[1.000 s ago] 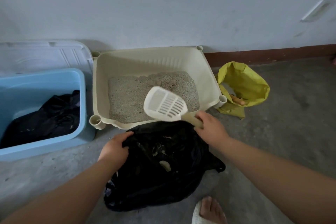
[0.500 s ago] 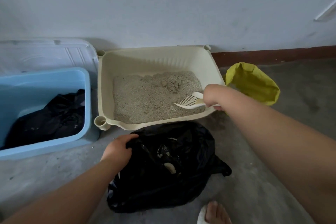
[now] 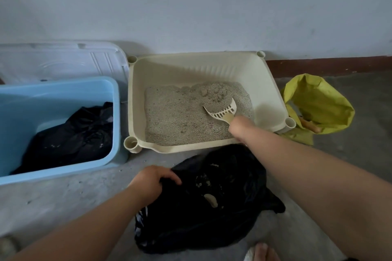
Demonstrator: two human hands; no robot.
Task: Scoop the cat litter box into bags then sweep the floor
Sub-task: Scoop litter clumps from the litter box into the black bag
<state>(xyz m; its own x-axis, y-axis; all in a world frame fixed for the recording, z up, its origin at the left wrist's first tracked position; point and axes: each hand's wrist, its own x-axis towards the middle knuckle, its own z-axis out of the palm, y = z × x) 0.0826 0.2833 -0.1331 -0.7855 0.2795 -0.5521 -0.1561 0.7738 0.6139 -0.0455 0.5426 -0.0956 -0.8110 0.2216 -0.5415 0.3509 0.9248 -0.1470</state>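
A: right hand status?
B: fingers wrapped round the handle of the scoop, inside the litter box. Scoop head is dug into the litter at the right rear, slotted side facing the camera. A mound of clumps sits in it and just behind it.
A: left hand?
B: left hand grips the left edge of the black bag, fingers folded over the plastic. The bag lies on the floor just in front of the box, mouth open, with a few pale lumps inside.
A: surface, room?
B: bare grey concrete floor, loose grains near the box's front left corner. Pale wall behind, dark red skirting at right. The box backs onto the wall.
A: neighbours?
B: blue tub just left of the box, dark plastic bunched inside it. White lid stands behind the tub against the wall. Yellow bag just right of the box, by its front right corner post; can't tell if they touch. A wooden handle pokes out of it. Bare toes at the bottom edge, near the black bag.
A: anything in the way?
B: right forearm crosses the box's front rim and the bag's right side, and hides the rim there.
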